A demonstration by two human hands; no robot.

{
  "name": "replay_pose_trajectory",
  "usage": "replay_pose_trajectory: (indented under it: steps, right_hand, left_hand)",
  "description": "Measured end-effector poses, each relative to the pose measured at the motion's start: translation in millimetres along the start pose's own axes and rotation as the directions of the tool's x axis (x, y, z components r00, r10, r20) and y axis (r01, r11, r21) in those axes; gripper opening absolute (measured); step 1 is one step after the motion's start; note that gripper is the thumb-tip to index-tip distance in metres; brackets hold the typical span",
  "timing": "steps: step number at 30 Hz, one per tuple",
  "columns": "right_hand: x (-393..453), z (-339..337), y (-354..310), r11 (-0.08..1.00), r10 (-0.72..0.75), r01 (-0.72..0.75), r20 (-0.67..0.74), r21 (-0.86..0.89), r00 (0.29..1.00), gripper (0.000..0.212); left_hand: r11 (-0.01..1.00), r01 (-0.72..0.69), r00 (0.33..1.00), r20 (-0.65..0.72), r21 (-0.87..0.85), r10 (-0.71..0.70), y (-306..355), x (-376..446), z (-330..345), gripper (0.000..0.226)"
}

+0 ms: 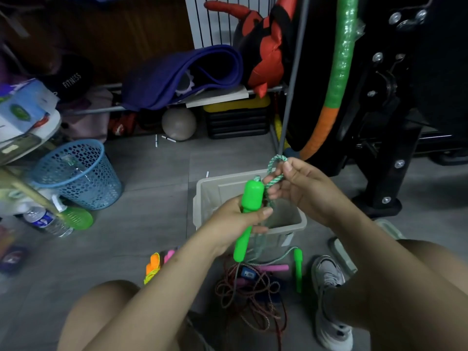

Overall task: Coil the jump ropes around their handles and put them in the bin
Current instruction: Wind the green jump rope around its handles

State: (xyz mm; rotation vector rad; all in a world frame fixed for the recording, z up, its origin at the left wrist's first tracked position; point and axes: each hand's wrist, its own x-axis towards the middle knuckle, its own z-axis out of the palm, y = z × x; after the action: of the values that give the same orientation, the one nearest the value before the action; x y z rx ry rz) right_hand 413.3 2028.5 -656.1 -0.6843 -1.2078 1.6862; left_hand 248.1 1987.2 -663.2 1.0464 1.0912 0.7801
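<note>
The left hand (238,219) has its fingers curled round one green handle (247,219), held upright above the grey bin (202,198). The right hand (301,188) pinches a loop of green-white rope (274,171) over the bin's far rim. In front of the bin, on the floor, lie a second green handle (298,269), two pink handles (276,268), orange handles (153,264) and one tangled red rope (250,300).

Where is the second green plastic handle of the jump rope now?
In the head view, the second green plastic handle lies on the grey floor, right of centre, between the tangled red rope and the grey sneaker.
</note>
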Motion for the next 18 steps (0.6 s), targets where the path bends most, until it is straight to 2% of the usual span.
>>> replay_pose_trajectory:
  steps: [3, 4, 6, 7, 8, 10, 12, 15, 17, 18]
  right_hand:
    - [0, 2, -1, 0.997, -0.026, 0.028, -0.025, 0.076, 0.999, 0.033]
    - [0, 2, -1, 0.996, -0.020, 0.024, -0.049, 0.086, 0.999, 0.033]
    - [0, 1, -2, 1.000, 0.007, -0.004, -0.113, 0.027, 0.994, 0.030]
    - [0, 0, -2, 0.997, 0.034, -0.046, -0.162, -0.066, 0.986, 0.031]
    - [-2, 0, -2, 0.974, 0.081, -0.122, -0.207, -0.191, 0.975, 0.036]
    - [-6, 0, 2, 0.859, 0.243, -0.322, -0.235, -0.398, 0.941, 0.053]
    - [-12, 2, 13, 0.758, 0.411, -0.429, -0.152, -0.491, 0.899, 0.062]
    - [-17, 9, 26, 0.694, 0.517, -0.442, -0.034, -0.569, 0.855, 0.065]
    - [-20, 10, 21, 0.646, 0.561, -0.418, 0.027, -0.639, 0.827, 0.044]
    - [-20, 8, 16, 0.590, 0.575, -0.372, 0.049, -0.717, 0.817, 0.037]
  left_hand:
    - [0.984, -0.039, 0.996, -0.074, 0.172, 0.053, -3, 6, 5, 0.014]
    - [0.984, -0.030, 0.994, -0.098, 0.174, 0.048, -3, 8, 4, 0.011]
    - [0.999, -0.015, 0.991, -0.134, 0.050, 0.022, -1, 10, 3, 0.007]
    - [0.997, -0.015, 0.990, -0.138, -0.071, 0.005, 2, 10, 2, 0.004]
    - [0.979, -0.020, 0.991, -0.134, -0.203, -0.007, 5, 10, 2, 0.003]
    - [0.920, -0.036, 0.993, -0.121, -0.390, -0.013, 10, 10, 2, 0.008]
    - [0.865, -0.053, 0.992, -0.127, -0.499, -0.013, 15, 10, 0, 0.010]
    - [0.792, -0.096, 0.983, -0.181, -0.603, -0.018, 21, 13, -8, 0.014]
    - [0.785, -0.153, 0.967, -0.254, -0.600, -0.006, 25, 15, -17, 0.016]
    - [0.791, -0.184, 0.952, -0.305, -0.583, -0.002, 27, 16, -23, 0.016]
